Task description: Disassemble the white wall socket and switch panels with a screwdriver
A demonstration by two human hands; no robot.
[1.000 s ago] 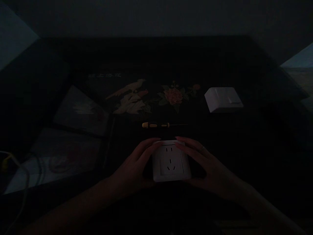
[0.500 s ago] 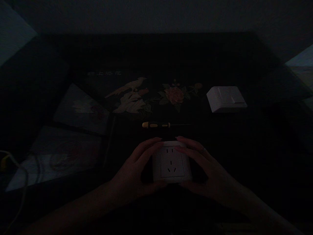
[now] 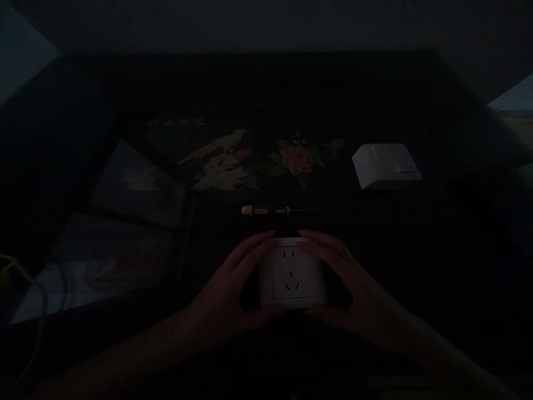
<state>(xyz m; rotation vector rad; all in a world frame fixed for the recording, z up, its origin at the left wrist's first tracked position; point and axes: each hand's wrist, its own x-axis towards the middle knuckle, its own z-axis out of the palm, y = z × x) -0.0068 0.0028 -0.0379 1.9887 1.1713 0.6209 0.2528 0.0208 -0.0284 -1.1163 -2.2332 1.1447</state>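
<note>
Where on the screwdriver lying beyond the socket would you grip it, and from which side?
Probably best to grip the screwdriver by its yellow-and-black handle, at the left end, coming from above with fingers across it. It lies flat and crosswise; the thin shaft pointing right offers little hold.

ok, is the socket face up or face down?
Face up. The socket lies on the table, pin holes showing on top, left hand and right hand gripping its sides.

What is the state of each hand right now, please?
Left hand: gripping the white wall socket by its left side.
Right hand: gripping the same socket by its right side.
</note>
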